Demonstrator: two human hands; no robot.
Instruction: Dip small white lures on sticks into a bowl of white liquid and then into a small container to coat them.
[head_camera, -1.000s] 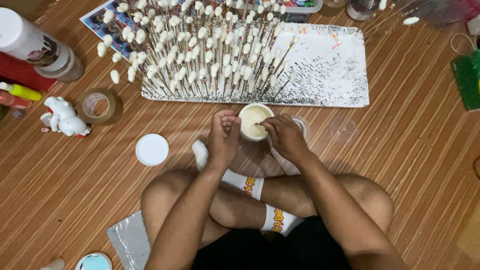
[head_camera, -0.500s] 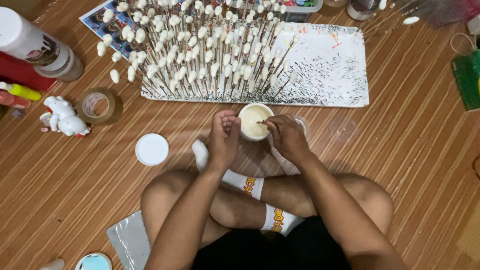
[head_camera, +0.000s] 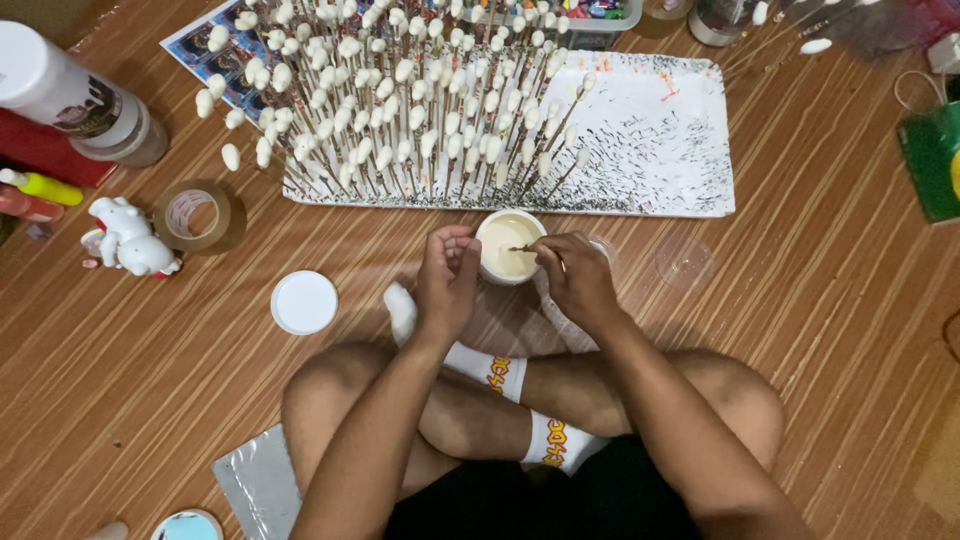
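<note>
Almost nothing shifted against the earlier frames: same crossed legs, same cup, only a slightly different angle of the thin stick (head_camera: 524, 248) over the cream surface, so most likely a slow stirring or dipping going on, not a new step.

Left hand (head_camera: 447, 281), centre of the frame: fingers curled and pressed together, resting against the left side of the small white cup (head_camera: 508, 246), probably steadying it. Right hand (head_camera: 577, 279), just right of the cup: fingertips pinching the stick, its tip reaching into the cup from the right.

Cup: standing on the wooden floor (head_camera: 820, 330) directly below the lower edge of the tray, filled nearly to the rim with a thick pale cream liquid, maybe paint or glue; cannot tell which.

White tray (head_camera: 660, 140), upper centre: speckled with dark marks on the right part, crowded on the left part with many upright sticks carrying white oval tips (head_camera: 400, 90).

Round white lid (head_camera: 304, 302), left of centre, lying flat and apart from the cup. Roll of brown tape (head_camera: 198, 214) and a small white figurine (head_camera: 130, 240) further left. Big white bottle (head_camera: 70, 100) lying in the upper left corner. Clear plastic lid (head_camera: 684, 262) right of the cup, hardly visible.
</note>
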